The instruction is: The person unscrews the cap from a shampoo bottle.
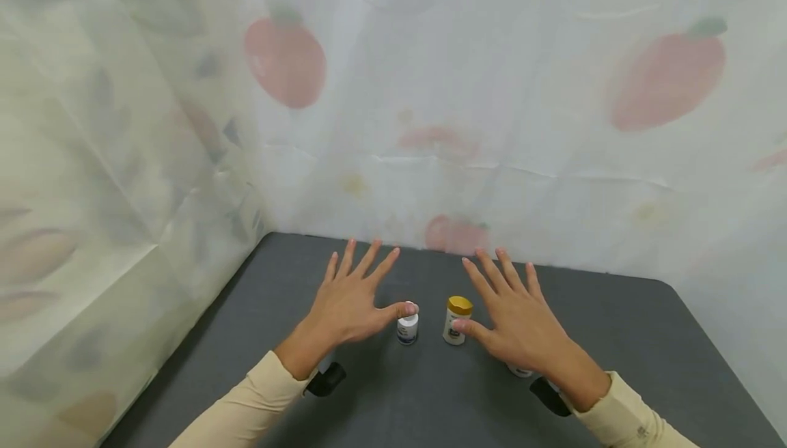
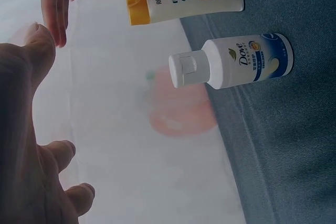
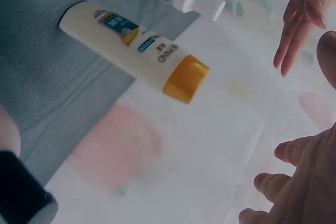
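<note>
Left hand [image 1: 347, 308]: fingers fanned wide, grip unclosed, lower frame, left of centre!
Right hand [image 1: 519, 322]: fanned too, grip spread, right of centre.
White bottle [image 1: 407, 330]: upright on the tabletop [image 1: 424, 400], lower middle.
Yellow-capped bottle [image 1: 455, 315]: standing just right.

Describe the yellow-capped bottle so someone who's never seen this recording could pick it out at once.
On the dark table, look between the left hand and the right hand. Of the two bottles standing there, the yellow-capped bottle is on the right hand's side. Its golden cap sets it apart from the white-capped Dove bottle.
</note>
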The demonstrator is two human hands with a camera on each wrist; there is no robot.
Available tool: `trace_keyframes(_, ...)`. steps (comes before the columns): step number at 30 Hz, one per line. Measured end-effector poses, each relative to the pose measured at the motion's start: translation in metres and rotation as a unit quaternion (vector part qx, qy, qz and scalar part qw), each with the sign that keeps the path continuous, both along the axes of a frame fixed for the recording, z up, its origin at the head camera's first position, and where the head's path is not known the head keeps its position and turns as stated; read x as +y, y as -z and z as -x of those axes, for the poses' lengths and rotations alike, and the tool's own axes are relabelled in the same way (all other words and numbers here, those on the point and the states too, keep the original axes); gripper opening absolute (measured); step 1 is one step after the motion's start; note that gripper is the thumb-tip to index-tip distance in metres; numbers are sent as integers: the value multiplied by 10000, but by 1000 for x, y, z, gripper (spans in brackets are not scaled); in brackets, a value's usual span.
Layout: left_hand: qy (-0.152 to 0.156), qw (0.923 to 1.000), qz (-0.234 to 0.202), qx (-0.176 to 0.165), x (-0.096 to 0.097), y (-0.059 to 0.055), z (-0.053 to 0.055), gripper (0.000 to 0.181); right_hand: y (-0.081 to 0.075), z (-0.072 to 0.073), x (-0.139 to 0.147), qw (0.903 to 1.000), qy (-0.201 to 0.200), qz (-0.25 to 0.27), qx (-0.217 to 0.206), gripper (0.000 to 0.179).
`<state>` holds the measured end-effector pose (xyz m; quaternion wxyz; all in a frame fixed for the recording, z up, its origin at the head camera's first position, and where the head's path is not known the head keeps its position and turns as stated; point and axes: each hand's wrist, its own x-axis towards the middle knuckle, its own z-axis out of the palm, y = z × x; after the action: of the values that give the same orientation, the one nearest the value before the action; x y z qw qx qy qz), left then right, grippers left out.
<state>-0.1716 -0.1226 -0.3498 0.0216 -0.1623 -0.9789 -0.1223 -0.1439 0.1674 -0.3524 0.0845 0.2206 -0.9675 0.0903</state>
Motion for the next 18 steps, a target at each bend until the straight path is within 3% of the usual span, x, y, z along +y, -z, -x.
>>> trace_keyframes(18,150,9998,119,17,-1,7,-1,97,4,7,-32,9996,-213,107,-121,96)
